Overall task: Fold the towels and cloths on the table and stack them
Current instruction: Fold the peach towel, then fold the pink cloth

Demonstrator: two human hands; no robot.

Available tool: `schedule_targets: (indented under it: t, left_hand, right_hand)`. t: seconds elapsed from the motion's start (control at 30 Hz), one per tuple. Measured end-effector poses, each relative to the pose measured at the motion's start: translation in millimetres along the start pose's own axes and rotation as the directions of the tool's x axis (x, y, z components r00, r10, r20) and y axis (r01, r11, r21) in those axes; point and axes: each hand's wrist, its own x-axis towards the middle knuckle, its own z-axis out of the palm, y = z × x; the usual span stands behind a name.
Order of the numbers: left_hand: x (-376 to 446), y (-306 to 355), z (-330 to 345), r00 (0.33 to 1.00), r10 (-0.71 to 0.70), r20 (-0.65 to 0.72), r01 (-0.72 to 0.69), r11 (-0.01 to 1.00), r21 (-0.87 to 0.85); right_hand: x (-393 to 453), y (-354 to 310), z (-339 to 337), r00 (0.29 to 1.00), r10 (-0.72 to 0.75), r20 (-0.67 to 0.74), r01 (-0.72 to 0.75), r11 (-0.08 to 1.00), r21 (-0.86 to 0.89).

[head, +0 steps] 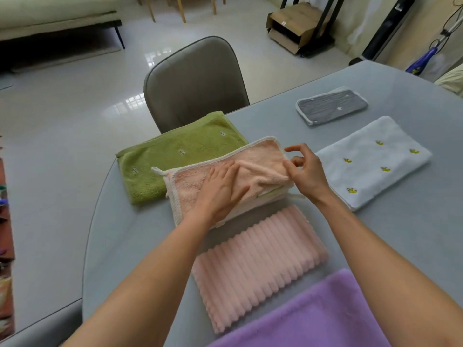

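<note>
A peach cloth with white trim [255, 156] lies on top of a small stack in the middle of the grey table [130, 236]. My left hand [223, 189] presses flat on it with straight fingers. At the cloth's right edge, my right hand [305, 171] pinches a raised fold between thumb and finger, the other fingers spread. Folded around the stack lie a green towel [175, 151] at the left, a white towel with yellow motifs [373, 161] at the right, a small grey cloth [330, 106] behind, a ribbed pink towel [258, 261] and a purple towel [313, 316] near me.
A grey chair [193, 81] stands at the table's far edge behind the green towel. The table's curved left edge runs close to the green towel. A cardboard box [295, 23] and a sofa [55, 13] sit on the floor beyond.
</note>
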Motion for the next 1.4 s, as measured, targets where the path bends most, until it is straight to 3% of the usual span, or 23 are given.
schedule_targets:
  t: [0.13,0.27,0.43,0.53,0.6,0.67,0.73,0.83,0.9,1.03,1.1,1.23,1.4]
  left_hand:
    - [-3,2,2,0.996,-0.029,0.081,0.02,0.994,0.111]
    - [-1,0,4,0.993,-0.064,0.1,0.042,0.977,0.21]
    - [-3,4,8,0.99,-0.074,0.121,0.038,0.96,0.277]
    - [-3,6,9,0.988,-0.087,0.125,0.047,0.956,0.29]
    - [-3,7,7,0.989,-0.081,0.125,0.041,0.956,0.292]
    - [-6,7,1,0.995,-0.025,0.092,-0.004,0.954,0.299]
    - [-15,2,-4,1.0,0.004,-0.029,0.006,0.932,0.363]
    - [-35,-23,-11,0.972,-0.177,-0.152,0.224,0.891,0.395]
    - [-44,-37,-8,0.964,-0.252,-0.082,0.265,0.906,0.331]
    - [-42,-47,2,0.969,-0.245,-0.031,0.246,0.956,0.161]
    - [-39,-50,3,0.965,-0.261,0.001,0.258,0.955,0.147]
    - [-33,-46,-29,0.931,-0.295,0.215,0.25,0.944,0.214]
    - [-49,-57,-111,0.913,-0.358,0.194,0.276,0.896,0.349]
  right_hand:
    - [19,1,3,0.996,-0.058,-0.073,0.054,0.996,-0.064]
    - [27,4,8,0.99,-0.141,0.007,0.138,0.954,-0.266]
    - [17,23,15,0.991,-0.121,0.061,0.135,0.83,-0.541]
    - [18,12,30,0.952,-0.306,0.007,0.223,0.68,-0.699]
    - [22,0,46,0.901,-0.405,0.157,0.39,0.596,-0.702]
    - [21,1,58,0.88,-0.313,0.356,0.473,0.531,-0.703]
    - [18,14,59,0.903,-0.192,0.385,0.423,0.564,-0.71]
    - [14,27,61,0.934,-0.106,0.341,0.327,0.641,-0.695]
    - [14,28,66,0.934,-0.079,0.35,0.31,0.666,-0.678]
    - [13,30,70,0.94,-0.026,0.341,0.261,0.7,-0.665]
    - [15,27,70,0.934,0.012,0.356,0.256,0.671,-0.696]
    - [11,4,68,0.927,0.146,0.346,0.191,0.611,-0.769]
    - [-20,-56,74,0.969,-0.147,0.197,0.244,0.665,-0.706]
